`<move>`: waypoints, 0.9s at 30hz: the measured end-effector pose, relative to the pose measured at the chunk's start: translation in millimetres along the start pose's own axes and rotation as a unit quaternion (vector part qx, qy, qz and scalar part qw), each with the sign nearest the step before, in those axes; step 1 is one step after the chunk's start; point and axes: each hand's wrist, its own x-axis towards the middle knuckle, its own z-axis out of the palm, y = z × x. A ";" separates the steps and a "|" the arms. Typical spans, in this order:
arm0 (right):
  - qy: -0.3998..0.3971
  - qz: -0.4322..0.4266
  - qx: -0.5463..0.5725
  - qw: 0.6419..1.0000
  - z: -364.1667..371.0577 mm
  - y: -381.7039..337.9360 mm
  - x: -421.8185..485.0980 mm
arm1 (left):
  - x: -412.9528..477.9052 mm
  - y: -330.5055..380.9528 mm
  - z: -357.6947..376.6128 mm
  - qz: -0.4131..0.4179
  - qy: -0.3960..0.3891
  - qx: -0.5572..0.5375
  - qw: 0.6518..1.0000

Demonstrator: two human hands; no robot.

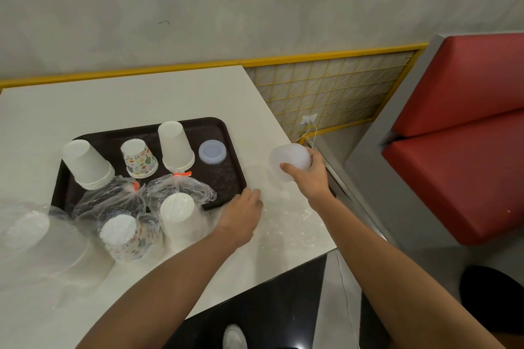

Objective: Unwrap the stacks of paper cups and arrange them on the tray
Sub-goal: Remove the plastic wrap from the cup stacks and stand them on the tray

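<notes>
White bench (pixel 141 93), pale and glossy, carrying everything. Dark brown tray (pixel 224 178) toward the far left of it, already bearing three unwrapped, upside-down stacks: a white stack (pixel 85 164) at the left end, a short patterned stack (pixel 139 160) in the middle, a taller white stack (pixel 175 147) beside that, and a clear round lid (pixel 212 151) lying flat at the right end. Still bagged in clear plastic along the tray's near edge: a patterned stack (pixel 124 236) and a white stack (pixel 178 218), both with orange ties; another faint wrapped stack (pixel 27 225) at far left, hard to make out. Loose clear wrap (pixel 286 224) crumpled on the bench between the forearms.

Right hand (pixel 312 176) out past the tray's right end, grip curled firmly around a translucent white cup stack (pixel 289 161), thumb across its near side. Left hand (pixel 243 210) flat, fingers loosely spread, grip holding nothing, resting at the tray's near right corner.

Likely step: setting the held stack down on the tray. Best done by steadying the tray with the left hand, carrying the stack to the bare patch near the lid, lowering it rim-down and square, releasing only once settled.
</notes>
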 end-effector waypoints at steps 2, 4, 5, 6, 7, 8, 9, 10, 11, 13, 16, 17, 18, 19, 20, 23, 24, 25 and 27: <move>-0.003 0.003 0.001 1.000 -0.3 1.3 -0.9 | -0.7 -0.1 4.2 0.058 -0.026 -0.061 0.996; -0.005 0.004 -0.003 1.000 -1.8 2.0 -1.4 | -2.0 -0.4 8.7 0.083 -0.069 -0.105 0.989; -0.005 0.005 -0.003 1.000 -2.3 2.4 -1.4 | -2.7 -1.1 10.4 0.083 -0.082 -0.107 0.987; -0.005 0.004 -0.002 1.000 -2.7 3.3 -1.3 | -3.0 -1.5 12.7 0.080 -0.089 -0.100 0.988; -0.004 0.004 -0.003 1.000 -3.4 4.1 -1.1 | -2.8 -1.6 15.3 0.076 -0.090 -0.089 0.989; -0.002 0.005 -0.003 1.000 -4.1 4.9 -0.8 | -2.5 -1.6 18.4 0.072 -0.086 -0.078 0.991; -0.001 0.006 -0.002 1.000 -4.8 5.1 -1.2 | -2.9 -2.2 20.3 0.063 -0.080 -0.072 0.992; 0.000 0.007 0.000 1.000 -5.1 5.2 -1.1 | -3.3 -3.6 21.4 0.051 -0.074 -0.073 0.993; 0.000 0.007 -0.001 1.000 -5.3 5.2 -1.1 | -4.0 -4.8 22.0 0.038 -0.070 -0.077 0.994; 0.001 0.004 -0.007 1.000 -5.6 4.5 -1.4 | -5.2 -6.8 22.1 0.014 -0.069 -0.088 0.994; 0.001 -0.006 -0.008 1.000 -5.2 1.2 -2.6 | -5.1 -6.7 19.9 -0.012 -0.071 -0.110 0.991; 0.000 -0.013 -0.008 1.000 -4.4 -0.8 -2.7 | -4.8 -6.9 18.9 -0.020 -0.067 -0.119 0.990; 0.000 -0.023 -0.007 1.000 -3.3 -3.1 -2.4 | -4.4 -7.1 17.6 -0.028 -0.060 -0.129 0.989; 0.000 -0.033 -0.006 0.999 -2.3 -6.3 -2.3 | -3.6 -7.4 15.9 -0.037 -0.055 -0.143 0.988; -0.001 -0.042 -0.005 0.999 -0.9 -9.4 -1.7 | -2.6 -8.0 14.0 -0.045 -0.047 -0.160 0.985; -0.011 -0.070 -0.013 0.997 2.8 -19.2 0.7 | 2.6 -11.4 5.0 -0.075 0.003 -0.232 0.970; -0.015 -0.079 -0.017 0.997 3.7 -21.9 1.6 | 4.9 -13.2 0.7 -0.089 0.022 -0.262 0.961; -0.017 -0.085 -0.022 0.996 4.4 -24.5 2.4 | 7.9 -15.5 -4.4 -0.106 0.039 -0.294 0.949; -0.020 -0.092 -0.028 0.995 6.1 -27.7 4.7 | 13.8 -21.7 -15.9 -0.145 0.063 -0.358 0.920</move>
